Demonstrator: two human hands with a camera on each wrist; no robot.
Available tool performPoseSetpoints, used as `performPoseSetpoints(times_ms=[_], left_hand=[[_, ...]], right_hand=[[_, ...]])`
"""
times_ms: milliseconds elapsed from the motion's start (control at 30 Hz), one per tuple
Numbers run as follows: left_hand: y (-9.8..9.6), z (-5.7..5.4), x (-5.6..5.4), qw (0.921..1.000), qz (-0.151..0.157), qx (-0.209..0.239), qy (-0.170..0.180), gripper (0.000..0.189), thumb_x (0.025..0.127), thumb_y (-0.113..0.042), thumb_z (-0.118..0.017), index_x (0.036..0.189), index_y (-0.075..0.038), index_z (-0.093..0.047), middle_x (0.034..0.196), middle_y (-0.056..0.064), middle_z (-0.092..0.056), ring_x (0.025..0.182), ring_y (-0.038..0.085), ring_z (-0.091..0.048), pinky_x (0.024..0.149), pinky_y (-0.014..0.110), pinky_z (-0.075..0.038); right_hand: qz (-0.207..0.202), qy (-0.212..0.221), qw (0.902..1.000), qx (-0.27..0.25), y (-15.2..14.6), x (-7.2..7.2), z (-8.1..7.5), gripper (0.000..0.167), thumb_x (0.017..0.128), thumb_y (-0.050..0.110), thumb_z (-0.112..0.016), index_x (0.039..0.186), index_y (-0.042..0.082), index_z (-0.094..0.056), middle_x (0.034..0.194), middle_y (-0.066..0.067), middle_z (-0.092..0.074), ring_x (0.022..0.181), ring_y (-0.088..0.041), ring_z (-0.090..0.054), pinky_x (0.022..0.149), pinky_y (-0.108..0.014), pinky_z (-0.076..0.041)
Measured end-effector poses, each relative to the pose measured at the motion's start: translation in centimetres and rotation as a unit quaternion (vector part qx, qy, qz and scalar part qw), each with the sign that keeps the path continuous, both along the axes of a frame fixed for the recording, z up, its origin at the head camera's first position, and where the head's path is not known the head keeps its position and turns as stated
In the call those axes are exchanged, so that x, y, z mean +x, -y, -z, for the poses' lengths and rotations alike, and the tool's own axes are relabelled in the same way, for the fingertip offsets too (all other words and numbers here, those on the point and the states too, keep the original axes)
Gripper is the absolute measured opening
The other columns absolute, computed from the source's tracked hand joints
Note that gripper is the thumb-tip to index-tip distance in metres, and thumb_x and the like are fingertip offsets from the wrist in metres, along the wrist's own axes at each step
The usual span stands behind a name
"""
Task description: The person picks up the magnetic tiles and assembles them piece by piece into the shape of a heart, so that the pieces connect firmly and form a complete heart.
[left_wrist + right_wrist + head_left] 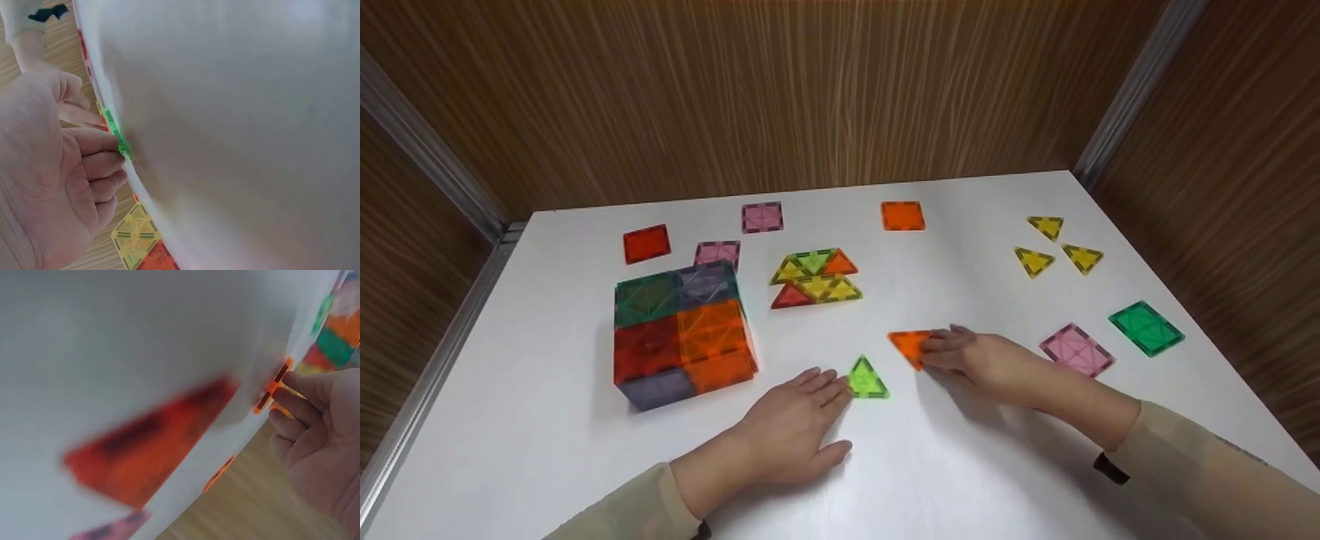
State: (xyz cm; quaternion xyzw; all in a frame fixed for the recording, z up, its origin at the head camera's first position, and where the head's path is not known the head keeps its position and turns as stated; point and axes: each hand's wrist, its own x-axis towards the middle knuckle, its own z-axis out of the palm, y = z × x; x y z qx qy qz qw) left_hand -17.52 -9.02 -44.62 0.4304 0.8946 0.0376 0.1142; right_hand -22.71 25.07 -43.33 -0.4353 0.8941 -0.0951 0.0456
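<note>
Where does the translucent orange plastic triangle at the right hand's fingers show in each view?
Head: the translucent orange plastic triangle lies right of centre, partly covered by the right hand.
Left wrist: only an orange sliver, left side, just left of the translucent green plastic triangle.
Right wrist: nearly edge-on, upper right, at the right hand.
Shared landmark: the right hand.
</note>
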Motion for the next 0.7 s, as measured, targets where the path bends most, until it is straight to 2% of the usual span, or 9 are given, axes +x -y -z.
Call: performPoseSetpoints(times_ms=[133, 267, 367, 567, 700], left_hand=[[0.1, 0.0, -0.2, 0.9999, -0.006, 0.002, 0.012, 0.074, 0.11, -0.055, -0.038, 0.162, -0.003, -0.041, 0.169, 0.01, -0.037, 0.158, 0.027, -0.031, 0.13, 0.042, -0.018], [0.2, -0.1, -0.4, 0.9994, -0.013, 0.0, 0.032, 0.075, 0.11, -0.057, -0.037, 0.164, -0.005, -0.039, 0.17, 0.008, -0.034, 0.159, 0.025, -0.028, 0.13, 0.041, -0.015], [0.3, -0.3, -0.4, 0.9991, -0.017, -0.005, 0.038, 0.076, 0.109, -0.059, -0.037, 0.164, -0.006, -0.038, 0.171, 0.007, -0.033, 0.159, 0.024, -0.027, 0.13, 0.042, -0.015], [0.7, -0.5, -0.4, 0.9987, -0.021, -0.007, 0.046, 0.076, 0.109, -0.059, -0.038, 0.165, -0.008, -0.037, 0.171, 0.005, -0.032, 0.16, 0.024, -0.025, 0.13, 0.042, -0.015], [0.6, -0.5, -0.2, 0.9989, -0.016, -0.001, 0.045, 0.075, 0.109, -0.058, -0.038, 0.165, -0.007, -0.038, 0.171, 0.006, -0.032, 0.16, 0.024, -0.026, 0.13, 0.042, -0.015]], right_hand=[[-0.044, 0.016, 0.9989, -0.008, 1.6, 1.3, 0.2, 0.041, 0.101, -0.001, -0.067, 0.142, 0.001, -0.067, 0.145, -0.015, -0.064, 0.14, -0.035, -0.057, 0.117, -0.056, -0.039], [-0.058, 0.021, 0.9981, -0.005, 2.6, 2.1, 0.4, 0.041, 0.102, 0.003, -0.067, 0.144, 0.002, -0.066, 0.148, -0.014, -0.063, 0.142, -0.033, -0.055, 0.118, -0.055, -0.038], [-0.058, 0.022, 0.9981, 0.0, 3.0, 2.3, 0.5, 0.042, 0.103, 0.003, -0.066, 0.145, 0.002, -0.064, 0.149, -0.014, -0.062, 0.143, -0.032, -0.053, 0.119, -0.054, -0.038], [-0.053, 0.052, 0.9972, 0.003, 3.0, 2.3, 0.3, 0.045, 0.104, 0.004, -0.065, 0.149, 0.004, -0.061, 0.153, -0.011, -0.058, 0.147, -0.029, -0.049, 0.12, -0.052, -0.036], [-0.032, 0.072, 0.9968, -0.015, 2.4, 1.9, -0.2, 0.046, 0.105, 0.005, -0.065, 0.15, 0.006, -0.061, 0.156, -0.009, -0.056, 0.148, -0.03, -0.048, 0.119, -0.052, -0.038]])
